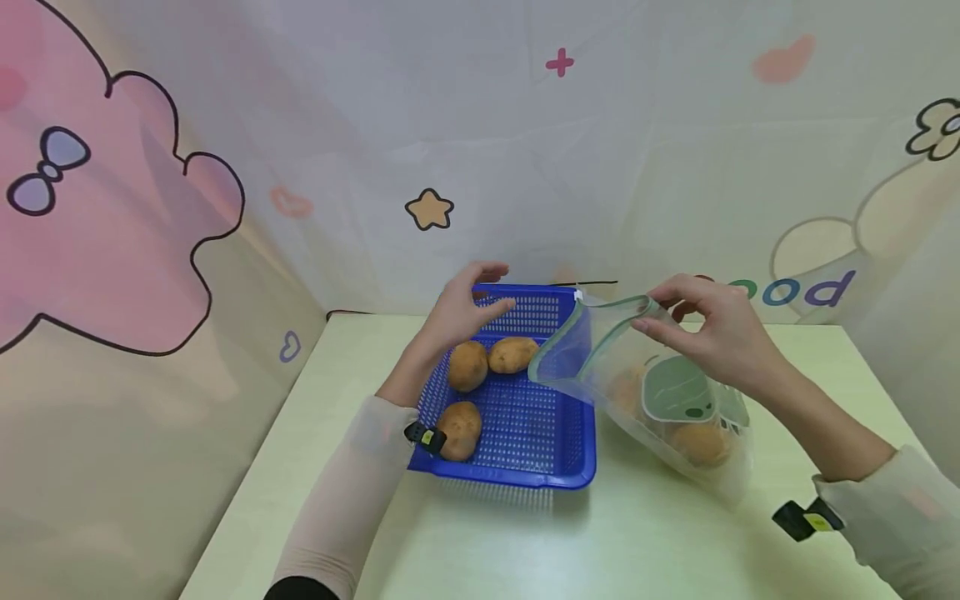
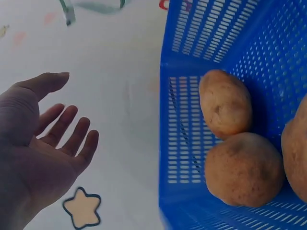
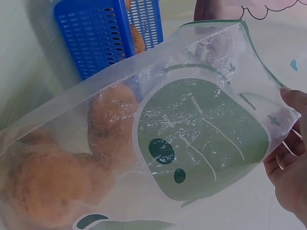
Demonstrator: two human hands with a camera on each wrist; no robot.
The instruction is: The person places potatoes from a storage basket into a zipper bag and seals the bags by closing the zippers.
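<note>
My right hand (image 1: 716, 329) pinches the green-edged mouth of a clear zip bag (image 1: 675, 392) between thumb and fingers. Several potatoes show through the plastic, behind a green printed panel; one potato (image 3: 53, 187) lies low in the bag. The bag's mouth gapes toward a blue plastic basket (image 1: 588, 454) and overlaps its right rim in the head view. Over the basket's back left side my left hand (image 1: 461, 312) holds nothing, its fingers spread apart from the thumb. Three potatoes are in the basket: a round potato (image 1: 468, 367), an oblong potato (image 1: 513, 355) and a nearer potato (image 1: 460, 430).
Basket and bag stand on a pale green table (image 1: 660, 542). Behind them hangs a printed cloth backdrop (image 1: 450, 125) with a star, hearts and letters. Each sleeve has a small black wrist camera, such as the right wrist camera (image 1: 806, 518).
</note>
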